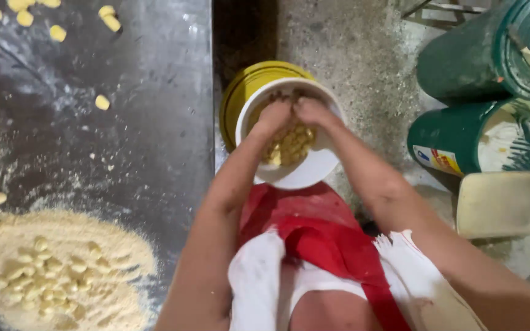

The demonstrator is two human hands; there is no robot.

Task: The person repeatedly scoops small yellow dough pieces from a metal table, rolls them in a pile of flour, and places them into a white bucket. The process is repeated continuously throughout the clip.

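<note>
White bucket upright (opening skyward), hands inside

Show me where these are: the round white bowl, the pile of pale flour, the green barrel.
round white bowl [302, 178]: head view, near rim.
pile of pale flour [102, 236]: head view, upper right part.
green barrel [455, 132]: head view, side wall.

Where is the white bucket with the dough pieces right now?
In the head view, the white bucket sits at centre on the floor, just right of the dark table, inside a yellow bucket, with both hands in it.
</note>
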